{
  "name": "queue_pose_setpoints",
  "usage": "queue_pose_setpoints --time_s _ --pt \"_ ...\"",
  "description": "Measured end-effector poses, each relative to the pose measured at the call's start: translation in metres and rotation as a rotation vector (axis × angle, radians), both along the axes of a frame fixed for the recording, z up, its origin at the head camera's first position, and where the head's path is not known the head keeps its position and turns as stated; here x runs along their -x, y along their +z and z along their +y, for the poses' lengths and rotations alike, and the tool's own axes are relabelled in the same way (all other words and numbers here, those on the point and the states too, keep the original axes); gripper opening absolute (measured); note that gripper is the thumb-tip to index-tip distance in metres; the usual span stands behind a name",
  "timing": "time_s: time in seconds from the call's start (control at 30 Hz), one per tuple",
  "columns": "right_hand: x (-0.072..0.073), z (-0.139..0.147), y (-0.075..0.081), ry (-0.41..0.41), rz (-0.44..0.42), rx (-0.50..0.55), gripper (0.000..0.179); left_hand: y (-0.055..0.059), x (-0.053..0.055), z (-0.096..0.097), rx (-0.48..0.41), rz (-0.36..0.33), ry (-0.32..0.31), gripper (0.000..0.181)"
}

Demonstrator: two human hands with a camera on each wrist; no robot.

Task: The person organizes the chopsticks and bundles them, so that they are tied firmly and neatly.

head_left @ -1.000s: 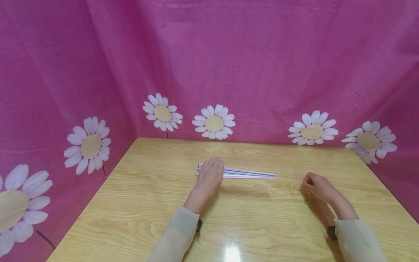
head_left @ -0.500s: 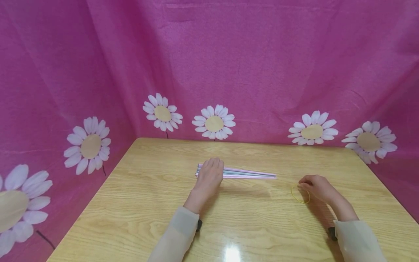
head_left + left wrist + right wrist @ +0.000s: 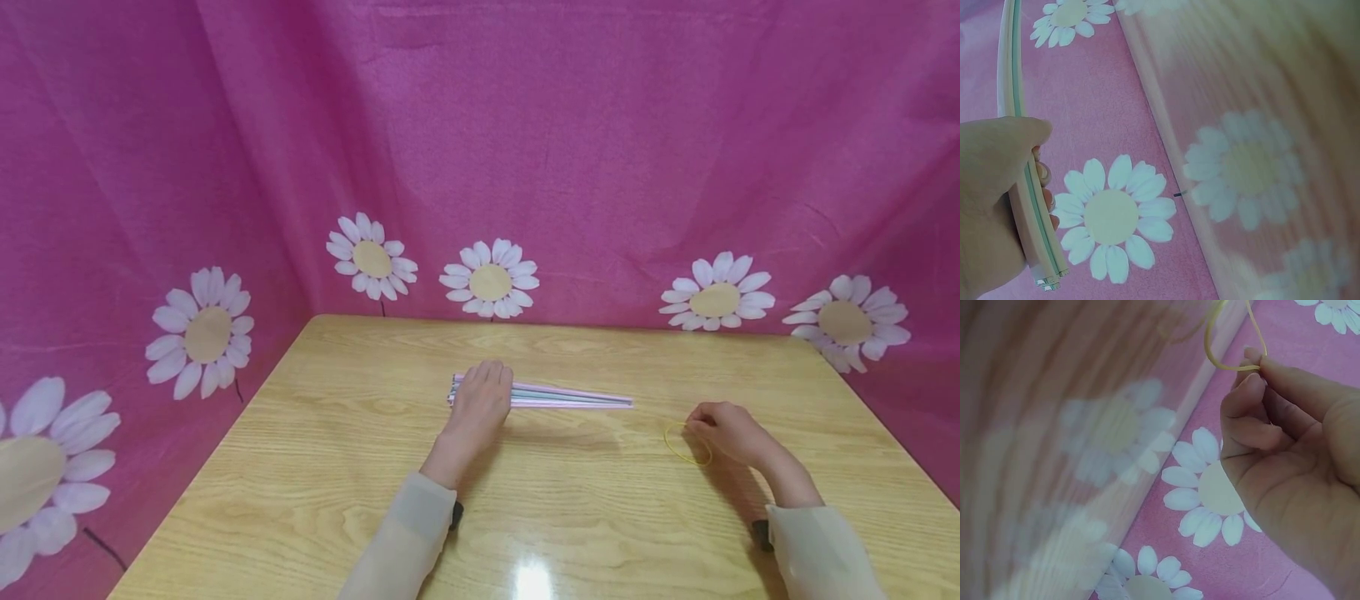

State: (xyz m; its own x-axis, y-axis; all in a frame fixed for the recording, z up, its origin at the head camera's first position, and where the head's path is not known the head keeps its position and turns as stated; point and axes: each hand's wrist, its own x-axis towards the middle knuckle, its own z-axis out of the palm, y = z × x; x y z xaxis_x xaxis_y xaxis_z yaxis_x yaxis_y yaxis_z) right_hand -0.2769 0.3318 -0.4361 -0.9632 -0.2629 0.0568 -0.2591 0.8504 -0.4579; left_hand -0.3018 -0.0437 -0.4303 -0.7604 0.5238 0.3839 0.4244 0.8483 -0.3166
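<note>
My left hand (image 3: 480, 404) grips a bundle of thin pastel chopsticks (image 3: 570, 398), pink, pale green and white, near the thicker left end. They taper toward the right and lie close over the table. In the left wrist view, the chopsticks (image 3: 1038, 231) run through the curled fingers, with their blunt square ends clustered below the hand. My right hand (image 3: 731, 429) pinches a thin yellow rubber band (image 3: 682, 457) between thumb and fingertips, off to the right of the chopsticks. From the right wrist view, the rubber band (image 3: 1208, 344) hangs as a loose loop.
A light wood table (image 3: 360, 467) spreads under both hands. Along its back and left edges hangs a pink cloth (image 3: 525, 125) printed with white daisies. A bright light reflection shows on the table near the front.
The right hand has shifted slightly down and left, its fingers closing a little around the rubber band, whose loop sways slightly. The left hand and the chopsticks stay in place.
</note>
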Motion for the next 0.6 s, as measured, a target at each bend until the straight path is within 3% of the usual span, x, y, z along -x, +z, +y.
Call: queue_pose_setpoints --time_s 0.3,0.6 --pt "-0.003 -0.008 0.008 -0.045 -0.101 0.087 0.015 -0.001 -0.002 0.001 0.001 0.022 0.001 0.012" --pt "-0.008 -0.022 0.022 -0.016 -0.005 0.137 0.018 0.001 -0.002 0.002 -0.016 0.019 -0.020 0.015"
